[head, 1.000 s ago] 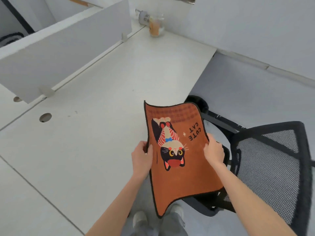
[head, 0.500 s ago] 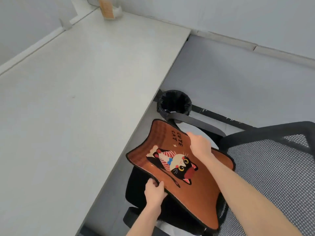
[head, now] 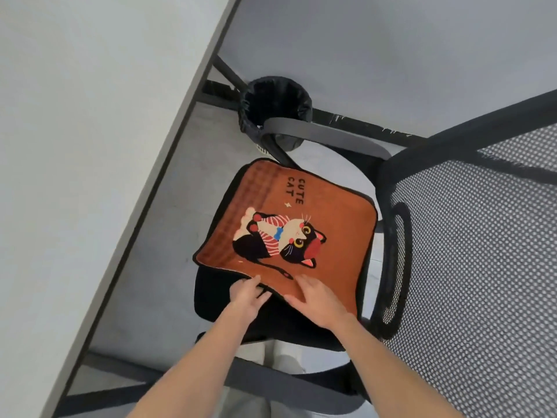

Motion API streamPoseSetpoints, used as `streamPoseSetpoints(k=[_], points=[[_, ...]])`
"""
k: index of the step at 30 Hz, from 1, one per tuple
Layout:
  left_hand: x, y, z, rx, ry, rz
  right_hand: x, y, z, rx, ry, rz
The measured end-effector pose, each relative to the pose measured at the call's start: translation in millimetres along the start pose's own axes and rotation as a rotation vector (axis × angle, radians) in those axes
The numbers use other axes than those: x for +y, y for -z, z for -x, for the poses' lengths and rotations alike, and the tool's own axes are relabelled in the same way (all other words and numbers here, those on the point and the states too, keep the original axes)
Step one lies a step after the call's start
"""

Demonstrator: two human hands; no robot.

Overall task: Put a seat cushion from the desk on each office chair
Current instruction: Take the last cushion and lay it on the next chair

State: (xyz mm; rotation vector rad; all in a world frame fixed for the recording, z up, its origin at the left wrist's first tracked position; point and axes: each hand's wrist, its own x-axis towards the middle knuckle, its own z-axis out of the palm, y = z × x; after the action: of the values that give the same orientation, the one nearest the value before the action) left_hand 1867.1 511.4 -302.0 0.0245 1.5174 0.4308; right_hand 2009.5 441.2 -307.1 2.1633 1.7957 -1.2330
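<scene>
A black-lined waste bin (head: 275, 108) stands on the grey floor (head: 391, 55) (beneath the armrest).

The orange seat cushion (head: 331, 236) is showing the black words "CUTE CAT" near its top edge, just above a drawn cat. No other words or numbers are showing anywhere.

Table (head: 90, 146): cut off by the top and left edges.
Chair backrest (head: 482, 251): runs off the right edge.
Chair seat (head: 217, 297): mostly covered by the cushion (head: 331, 236).
Left hand (head: 245, 295): fingertips tucked under the cushion's near edge, unseen.
Bin (head: 275, 107): partly behind the armrest (head: 316, 131).
</scene>
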Motion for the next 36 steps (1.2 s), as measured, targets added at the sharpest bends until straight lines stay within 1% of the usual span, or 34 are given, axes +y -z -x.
streamPoseSetpoints(k=[2, 4, 7, 8, 9, 10, 11, 12, 13, 14, 15, 17, 19, 21, 22, 23, 25, 27, 33, 36], points=[[4.0, 2.8, 0.9, -0.025, -0.008, -0.037, -3.9, -8.8, 3.1, -0.034, 0.002, -0.004], [7.2, 4.4, 3.2, -0.022, -0.014, -0.037, -8.8, -12.0, 2.3, -0.041, 0.045, 0.032], [10.7, 5.2, 6.0, -0.007, -0.032, 0.01, -16.8, -14.0, 5.5, -0.027, 0.099, 0.149], [11.4, 5.1, 5.5, 0.027, -0.073, -0.006, -18.3, -14.4, 7.4, -0.007, 0.094, 0.182], [11.3, 6.0, 5.2, 0.103, -0.158, -0.087, -18.5, -15.2, 9.6, 0.018, 0.077, 0.188], [10.9, 8.7, 3.8, 0.215, -0.291, -0.248, -17.8, -15.6, 11.8, 0.051, 0.057, 0.174], [10.9, 13.7, 4.1, 0.326, -0.453, -0.467, -16.5, -16.5, 13.7, 0.083, 0.039, 0.156], [10.6, 21.2, 4.5, 0.405, -0.623, -0.725, -15.4, -17.4, 15.9, 0.109, 0.027, 0.137], [10.5, 29.0, 4.4, 0.45, -0.785, -0.989, -14.2, -17.5, 18.2, 0.13, 0.013, 0.113], [11.0, 36.1, 2.2, 0.464, -0.929, -1.228, -12.9, -17.6, 19.2, 0.144, -0.004, 0.087], [12.4, 41.5, -0.3, 0.45, -1.043, -1.419, -11.7, -17.2, 19.6, 0.156, -0.021, 0.063], [14.9, 49.1, -8.6, 0.424, -1.15, -1.645, -9.3, -17.2, 19.8, 0.164, -0.052, 0.025], [18.3, 52.5, -14.4, 0.411, -1.176, -1.782, -5.2, -18.7, 19.5, 0.162, -0.068, 0.033], [18.2, 53.8, -15.8, 0.343, -1.169, -1.843, -0.6, -20.9, 20.3, 0.14, -0.082, 0.081], [16.2, 55.0, -15.0, 0.289, -1.122, -1.873, 1.5, -22.4, 21.3, 0.116, -0.096, 0.118], [13.1, 56.7, -13.7, 0.239, -1.031, -1.922, 2.8, -24.1, 22.7, 0.084, -0.113, 0.155], [4.9, 60.6, -10.8, 0.188, -0.83, -2.021, 3.1, -29.7, 25.9, 0.019, -0.148, 0.201], [-3.6, 63.1, -10.0, 0.168, -0.75, -2.054, 3.6, -38.7, 27.9, -0.04, -0.181, 0.226], [-10.7, 55.4, -18.1, 0.174, -0.689, -2.167, 9.2, -55.5, 23.9, -0.16, -0.274, 0.271], [-10.3, 51.6, -23.4, 0.175, -0.713, -2.221, 6.8, -64.4, 21.1, -0.208, -0.308, 0.248]])
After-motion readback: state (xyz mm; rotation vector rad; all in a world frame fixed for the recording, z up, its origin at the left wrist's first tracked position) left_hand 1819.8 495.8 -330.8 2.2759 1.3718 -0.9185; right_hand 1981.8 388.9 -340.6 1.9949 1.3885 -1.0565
